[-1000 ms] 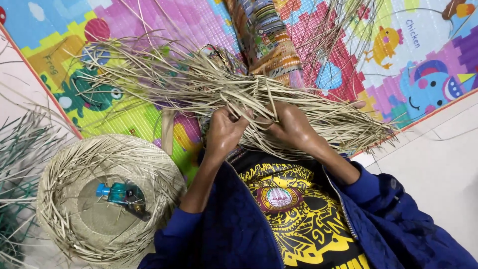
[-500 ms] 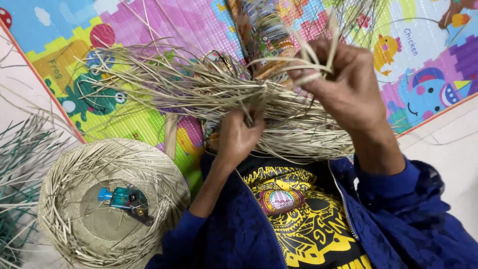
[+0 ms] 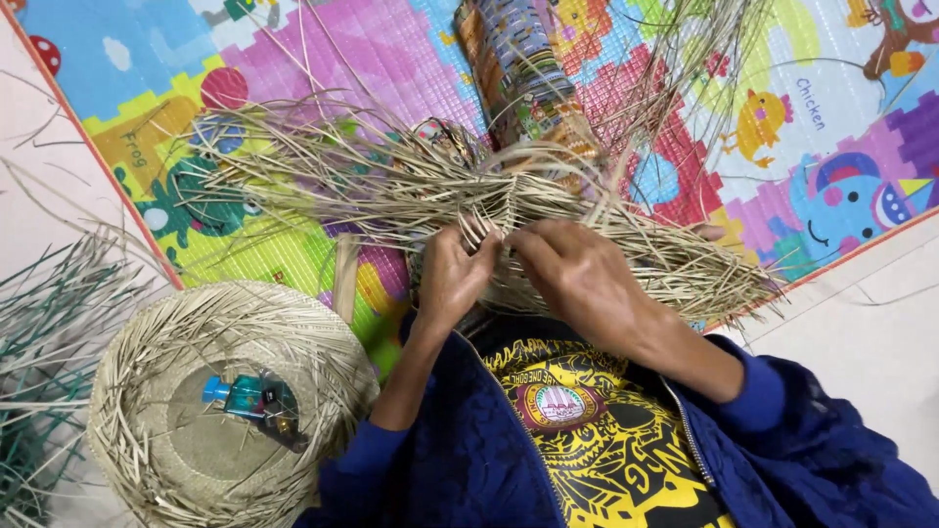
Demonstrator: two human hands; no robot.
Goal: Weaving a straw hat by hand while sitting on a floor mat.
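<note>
While both hands work at the middle of the woven straw piece (image 3: pixel 548 220), the left hand (image 3: pixel 452 277) pinches a few pale strands between thumb and fingertips, and the right hand (image 3: pixel 577 274) closes its grip on the adjoining strands just beside it, the two hands almost touching. That straw piece lies across the person's lap and over the near edge of the colourful play mat (image 3: pixel 323 68), its loose ends fanning out toward the mat's left side and toward its right near corner. A patterned fabric roll (image 3: pixel 514 73) lies on the mat beyond the weave, running toward the far edge. Off the mat's left edge, on the pale floor (image 3: pixel 861 332), a round woven straw hat (image 3: pixel 186 411) sits brim-up, and a small blue-capped bottle (image 3: pixel 245 396) rests inside it. Green strips (image 3: pixel 39 323) lie at the far left edge of the view, touching the hat's rim. Open floor shows to the right of the mat's near edge, beside the blue sleeve (image 3: pixel 782 430); the left side is crowded by hat and strips.
</note>
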